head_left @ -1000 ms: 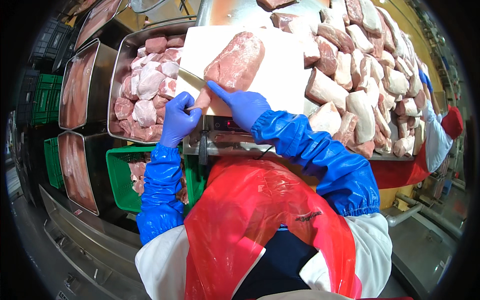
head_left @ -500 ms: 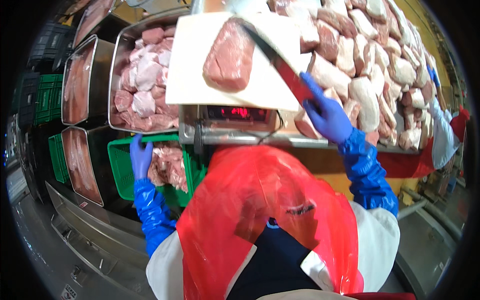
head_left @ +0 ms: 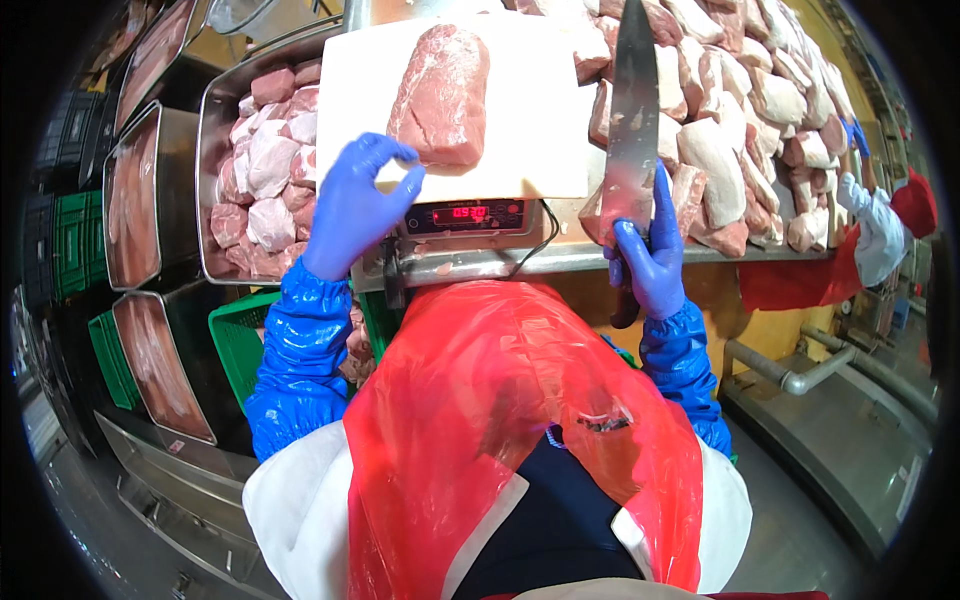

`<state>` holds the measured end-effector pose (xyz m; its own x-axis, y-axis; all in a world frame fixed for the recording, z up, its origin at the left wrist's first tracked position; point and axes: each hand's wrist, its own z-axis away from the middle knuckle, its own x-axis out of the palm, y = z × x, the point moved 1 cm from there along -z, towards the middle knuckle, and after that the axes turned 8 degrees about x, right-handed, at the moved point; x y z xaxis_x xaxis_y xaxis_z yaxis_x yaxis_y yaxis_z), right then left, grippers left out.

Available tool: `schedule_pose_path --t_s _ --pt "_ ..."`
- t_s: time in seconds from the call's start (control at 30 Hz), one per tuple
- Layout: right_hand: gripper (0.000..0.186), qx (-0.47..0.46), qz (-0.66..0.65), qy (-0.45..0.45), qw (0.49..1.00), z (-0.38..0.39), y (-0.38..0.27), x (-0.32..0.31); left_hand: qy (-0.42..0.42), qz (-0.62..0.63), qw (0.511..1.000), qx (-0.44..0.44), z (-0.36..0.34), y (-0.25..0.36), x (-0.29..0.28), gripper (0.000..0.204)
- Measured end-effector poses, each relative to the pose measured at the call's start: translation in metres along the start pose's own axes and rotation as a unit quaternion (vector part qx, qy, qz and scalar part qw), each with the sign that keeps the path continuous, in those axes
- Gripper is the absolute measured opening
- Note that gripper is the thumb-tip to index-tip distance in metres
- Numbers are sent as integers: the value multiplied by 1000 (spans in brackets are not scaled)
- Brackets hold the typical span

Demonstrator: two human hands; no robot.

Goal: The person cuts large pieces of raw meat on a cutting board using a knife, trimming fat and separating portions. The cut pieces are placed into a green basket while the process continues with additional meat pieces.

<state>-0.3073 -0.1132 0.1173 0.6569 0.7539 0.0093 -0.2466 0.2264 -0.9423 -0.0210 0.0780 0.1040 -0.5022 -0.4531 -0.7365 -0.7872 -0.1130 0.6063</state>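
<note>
A boneless piece of pink meat (head_left: 438,95) lies lengthwise on a white cutting board (head_left: 540,110) over a scale (head_left: 480,218) with a lit red display. My left hand (head_left: 355,205), in a purple glove, is at the board's front-left corner, just short of the meat, with fingers bent but apart and nothing seen between them. My right hand (head_left: 650,250), also gloved, grips the handle of a large knife (head_left: 634,100) to the right of the board, its blade pointing away from me, in front of many pale meat cuts (head_left: 728,180) piled on the steel table.
Left of the board is a steel tub of meat chunks (head_left: 268,165), with further steel tubs (head_left: 135,200) beyond it. A green crate (head_left: 235,335) with trimmings sits below. A co-worker (head_left: 880,240) stands at the far right. Metal pipes (head_left: 795,378) run low on the right.
My left hand, earlier pinching a meat strip, dropped to the green crate and has risen back to the board. The knife swung from diagonal across the board to upright at its right.
</note>
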Motion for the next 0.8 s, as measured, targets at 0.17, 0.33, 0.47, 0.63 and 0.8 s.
schedule_pose_path --t_s 0.17,0.33,0.47,0.63,0.8 --pt "66 -5 -69 87 994 -18 4 56 59 -99 961 250 -108 -19 27 41" --pt "20 61 -169 3 984 -61 28 139 -99 -100 990 11 -158 -107 44 53" --pt "17 17 -226 13 974 -100 44 180 43 -43 988 -145 -84 -122 30 49" --pt "18 -64 -130 91 985 -158 17 125 230 82 960 -136 5 -66 69 57" --pt "17 -41 -42 56 997 -182 -7 58 292 96 938 -159 29 -85 36 46"
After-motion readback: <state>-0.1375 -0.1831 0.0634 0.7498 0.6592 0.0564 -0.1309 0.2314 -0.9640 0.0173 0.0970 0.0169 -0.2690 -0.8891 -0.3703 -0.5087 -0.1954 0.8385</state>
